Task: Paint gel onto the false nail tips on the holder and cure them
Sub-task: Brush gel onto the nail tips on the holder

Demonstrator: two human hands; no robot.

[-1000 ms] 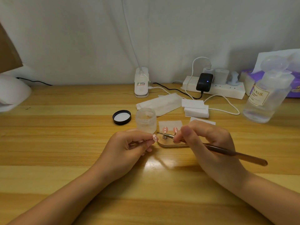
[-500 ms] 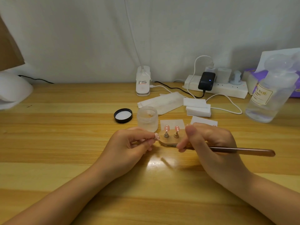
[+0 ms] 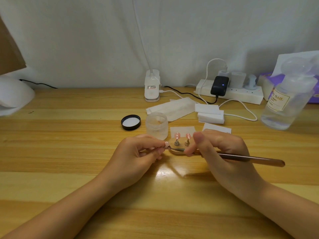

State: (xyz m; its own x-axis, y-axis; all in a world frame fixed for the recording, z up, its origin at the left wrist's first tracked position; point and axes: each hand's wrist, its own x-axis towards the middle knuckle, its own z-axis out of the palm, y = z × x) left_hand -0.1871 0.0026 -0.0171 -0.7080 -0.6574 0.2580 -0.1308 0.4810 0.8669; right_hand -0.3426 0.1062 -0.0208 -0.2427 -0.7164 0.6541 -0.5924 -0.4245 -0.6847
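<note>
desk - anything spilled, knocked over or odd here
No spill shows. The gel jar stands open and upright, its black lid lying inner side up beside it. The clear bottle looks tilted, perhaps from the wide lens. Cables trail loosely across the desk.

Glossy varnished wood table (image 3: 69,152), frosted plastic jar (image 3: 156,125), metal cone stands (image 3: 177,142).

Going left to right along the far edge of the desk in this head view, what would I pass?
White dome lamp → white clip device → power strip → clear bottle.
</note>
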